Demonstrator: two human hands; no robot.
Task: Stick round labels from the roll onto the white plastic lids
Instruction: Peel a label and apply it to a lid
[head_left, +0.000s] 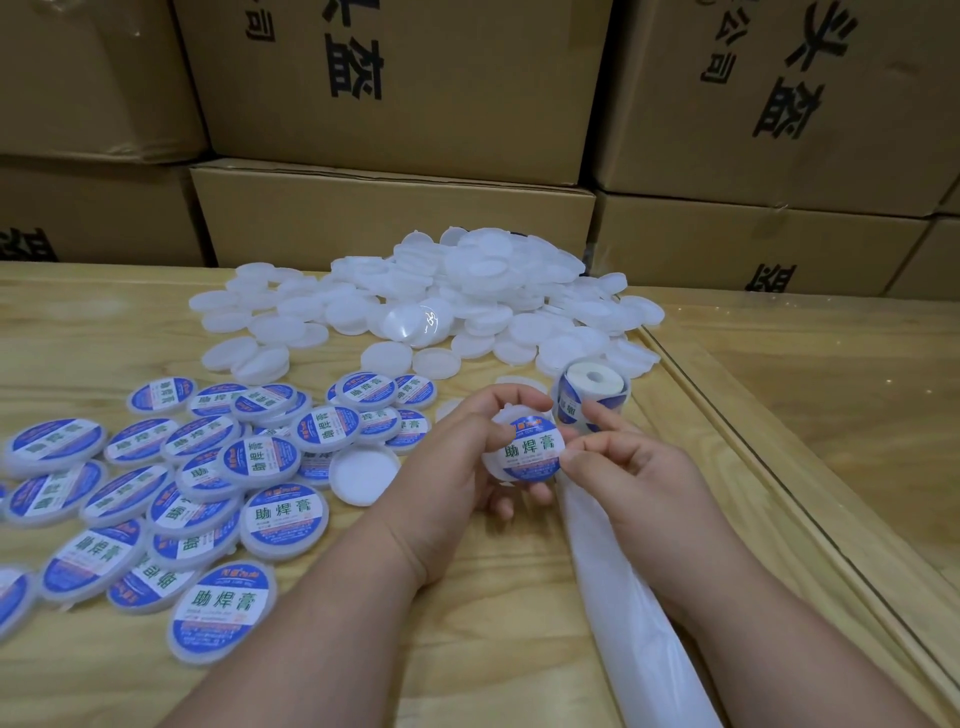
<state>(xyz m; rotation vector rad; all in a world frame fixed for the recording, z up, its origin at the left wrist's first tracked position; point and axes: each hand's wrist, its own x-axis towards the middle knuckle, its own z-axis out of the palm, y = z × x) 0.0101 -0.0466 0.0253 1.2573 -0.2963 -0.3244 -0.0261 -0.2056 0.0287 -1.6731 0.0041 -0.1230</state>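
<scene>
Between both hands' grip (563, 447), a labelled lid (524, 451), seemingly pinched.

Bare counter (467, 597) lies open at six o'clock between the forearms, and a wide strip runs free at three o'clock past the raised wooden edge (779, 519). Labelled lids (208, 467) crowd nine o'clock, the unlabelled lid pile (467, 291) blocks twelve, cardboard boxes (395, 218) wall it behind, and the label roll (592, 395) stands at one o'clock.
</scene>
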